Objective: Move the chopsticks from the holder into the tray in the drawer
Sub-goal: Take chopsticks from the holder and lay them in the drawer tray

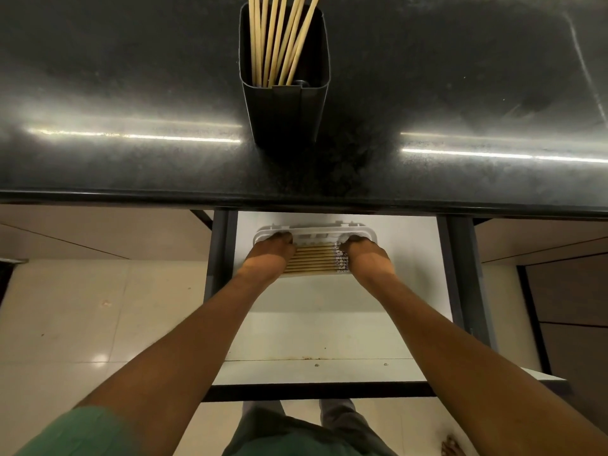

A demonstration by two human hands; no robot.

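A dark rectangular holder [285, 113] stands on the black countertop with several pale wooden chopsticks [279, 37] upright in it. Below, in the open white drawer [329, 324], a white tray [316, 232] holds several chopsticks [312, 260] lying side by side, patterned ends to the right. My left hand [268, 256] rests on the left ends of those chopsticks and my right hand [365, 255] on the right ends. Fingers of both hands curl down onto the bundle; the fingertips are hidden.
The black countertop [131, 93] overhangs the back of the drawer. Dark drawer rails [218, 258] run along both sides. Tiled floor [82, 324] shows at the left, a cabinet front [566, 307] at the right, a bare foot [455, 447] at the bottom.
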